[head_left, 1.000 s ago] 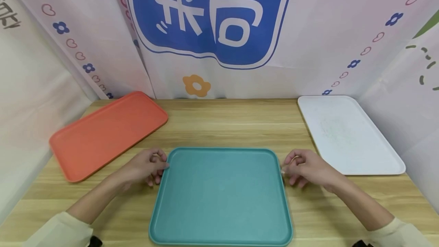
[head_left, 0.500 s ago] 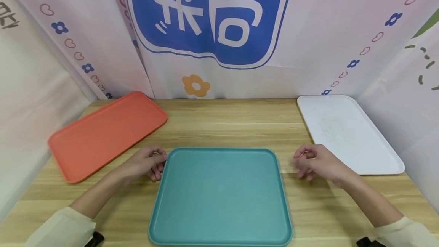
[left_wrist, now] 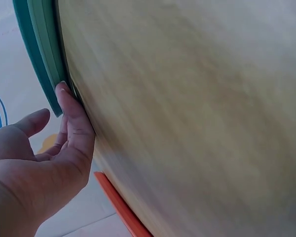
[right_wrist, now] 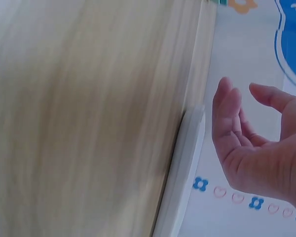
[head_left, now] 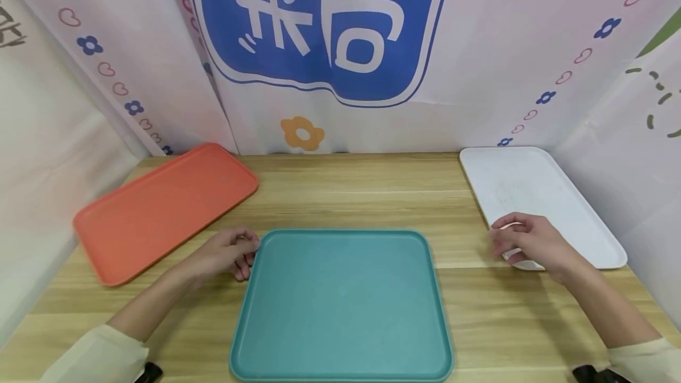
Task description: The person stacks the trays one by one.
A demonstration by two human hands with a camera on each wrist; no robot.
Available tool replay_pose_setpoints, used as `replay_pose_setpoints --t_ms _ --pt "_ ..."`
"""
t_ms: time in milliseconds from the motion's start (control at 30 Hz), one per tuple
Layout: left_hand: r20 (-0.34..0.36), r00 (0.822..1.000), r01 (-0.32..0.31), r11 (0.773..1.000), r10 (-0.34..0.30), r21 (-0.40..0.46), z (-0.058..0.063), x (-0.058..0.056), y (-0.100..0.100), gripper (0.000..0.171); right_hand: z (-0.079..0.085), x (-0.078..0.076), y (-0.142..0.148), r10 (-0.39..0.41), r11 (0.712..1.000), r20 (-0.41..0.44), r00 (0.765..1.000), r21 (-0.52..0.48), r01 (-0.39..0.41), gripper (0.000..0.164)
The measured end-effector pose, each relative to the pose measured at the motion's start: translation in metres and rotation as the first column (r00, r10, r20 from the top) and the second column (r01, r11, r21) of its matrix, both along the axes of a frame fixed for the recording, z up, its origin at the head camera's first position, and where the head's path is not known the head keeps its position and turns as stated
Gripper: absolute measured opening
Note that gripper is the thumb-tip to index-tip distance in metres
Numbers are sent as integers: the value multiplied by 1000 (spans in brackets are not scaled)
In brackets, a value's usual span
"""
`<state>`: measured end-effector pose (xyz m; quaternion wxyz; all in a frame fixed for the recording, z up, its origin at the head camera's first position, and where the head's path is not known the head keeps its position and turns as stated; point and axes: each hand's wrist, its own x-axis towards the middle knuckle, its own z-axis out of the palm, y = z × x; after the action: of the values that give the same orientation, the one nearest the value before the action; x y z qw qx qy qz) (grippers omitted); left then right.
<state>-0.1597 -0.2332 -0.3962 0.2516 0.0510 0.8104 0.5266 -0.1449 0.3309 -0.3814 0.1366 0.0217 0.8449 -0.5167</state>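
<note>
A teal rectangular tray [head_left: 340, 306] lies on the wooden table at the front middle. Beside its upper left corner is my left hand [head_left: 226, 256], fingers loosely bent. In the left wrist view, a fingertip of the left hand [left_wrist: 54, 158] touches the edge of the teal tray [left_wrist: 42, 44], while the thumb stands apart from it. My right hand [head_left: 532, 244] hovers by the near left corner of a white tray [head_left: 574, 211] and holds nothing. Thumb and bent fingers of the right hand [right_wrist: 256, 138] are apart in the right wrist view, with the white tray's rim [right_wrist: 182, 173] beside them.
An orange-red tray [head_left: 165, 211] lies angled at the back left of the wooden table [head_left: 351, 188]. Behind the table hangs a printed cloth [head_left: 372, 123] with a blue sign, and more cloth walls stand at both sides.
My right hand has left the teal tray's right edge and moved right to the white tray. The left hand stays by the teal tray, its thumb slightly drawn back. The trays have not moved.
</note>
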Motion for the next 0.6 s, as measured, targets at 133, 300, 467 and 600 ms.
replay_pose_setpoints --t_ms 133,300,467,600 --pt "-12 1000 10 1000 -10 -5 -1 0 -1 24 -4 -5 15 -51 998 -23 998 29 52 34" --pt "-24 1000 17 1000 -17 -11 0 1 0 24 -6 -12 35 -111 993 -22 994 25 111 34" --pt "-29 999 33 999 -32 6 -1 1 -2 24 -8 -16 52 -154 986 -53 987 54 157 41" --pt "-24 999 44 999 -43 11 -1 0 -3 25 -12 -16 68 -189 976 -95 977 91 197 48"
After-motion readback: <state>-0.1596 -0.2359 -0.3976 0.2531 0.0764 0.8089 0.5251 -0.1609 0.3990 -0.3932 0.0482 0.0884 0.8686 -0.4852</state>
